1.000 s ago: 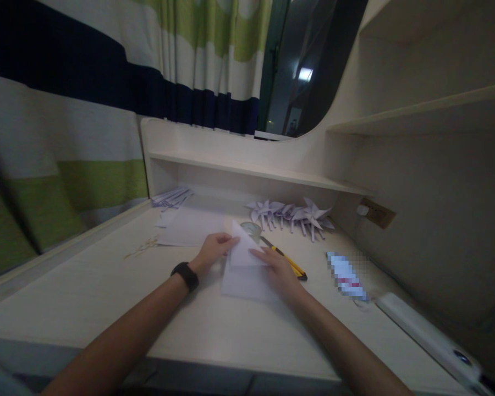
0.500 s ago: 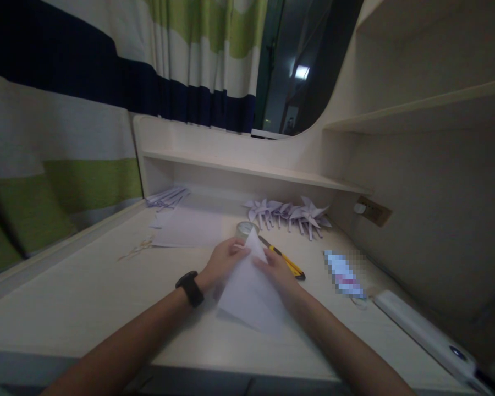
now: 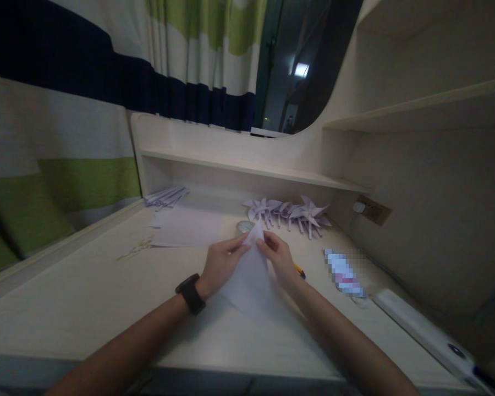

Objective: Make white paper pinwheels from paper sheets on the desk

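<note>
A sheet of white paper, with its pointed corner up and away from me, is held between my two hands above the desk. My left hand, with a dark watch on its wrist, pinches the sheet's left edge near the point. On the other edge, my right hand grips it between thumb and fingers. Just behind the point lies a roll of tape, partly covered. A yellow and black utility knife is mostly hidden behind my right hand.
Several paper pinwheels lie at the back right. At the back left are white sheets, a bundle of paper strips and thin string-like pieces. A blurred-out flat object and a long white device lie on the right.
The paper's point has moved slightly right and away from me. My right hand has shifted up along the edge and now covers most of the knife.
</note>
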Tool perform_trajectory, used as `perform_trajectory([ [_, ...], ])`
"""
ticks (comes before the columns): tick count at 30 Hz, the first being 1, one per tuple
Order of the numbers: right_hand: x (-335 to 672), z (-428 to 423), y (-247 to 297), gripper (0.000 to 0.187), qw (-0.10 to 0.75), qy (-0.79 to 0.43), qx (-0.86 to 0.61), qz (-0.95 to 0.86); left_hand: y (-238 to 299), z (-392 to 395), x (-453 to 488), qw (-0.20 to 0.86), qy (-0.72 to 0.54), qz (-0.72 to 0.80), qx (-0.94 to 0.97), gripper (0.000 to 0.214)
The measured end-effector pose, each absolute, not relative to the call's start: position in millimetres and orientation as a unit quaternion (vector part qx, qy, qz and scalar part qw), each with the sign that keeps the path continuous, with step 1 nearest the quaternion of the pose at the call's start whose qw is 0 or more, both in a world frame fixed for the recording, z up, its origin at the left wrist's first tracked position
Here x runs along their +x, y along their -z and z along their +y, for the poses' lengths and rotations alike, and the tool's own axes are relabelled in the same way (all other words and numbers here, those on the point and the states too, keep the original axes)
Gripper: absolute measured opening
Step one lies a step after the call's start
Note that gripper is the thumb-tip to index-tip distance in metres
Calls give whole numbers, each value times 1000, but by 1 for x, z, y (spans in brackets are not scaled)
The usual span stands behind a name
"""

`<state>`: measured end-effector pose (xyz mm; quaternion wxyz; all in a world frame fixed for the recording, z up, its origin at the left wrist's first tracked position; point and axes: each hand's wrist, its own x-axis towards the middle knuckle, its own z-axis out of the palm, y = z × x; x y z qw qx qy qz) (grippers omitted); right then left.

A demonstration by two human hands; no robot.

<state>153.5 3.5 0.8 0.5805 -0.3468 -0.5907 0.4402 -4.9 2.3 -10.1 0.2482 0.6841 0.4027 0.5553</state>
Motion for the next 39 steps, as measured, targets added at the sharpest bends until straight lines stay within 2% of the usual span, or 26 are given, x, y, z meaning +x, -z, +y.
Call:
perform_trajectory([
  [9, 138, 34, -53, 35, 552, -444, -348, -615, 2, 5, -17, 190, -616, 402, 650, 30],
  [23, 135, 32, -58, 33, 577, -461, -343, -580, 1, 7, -28, 81, -597, 408, 686, 26],
  [32, 138, 27, -68, 39, 596, -446, -344, -572, 0, 4, -28, 24, -582, 408, 703, 28],
  [39, 141, 27, -72, 39, 598, -450, -342, -568, -9, -4, -26, 57, -600, 394, 694, 27],
])
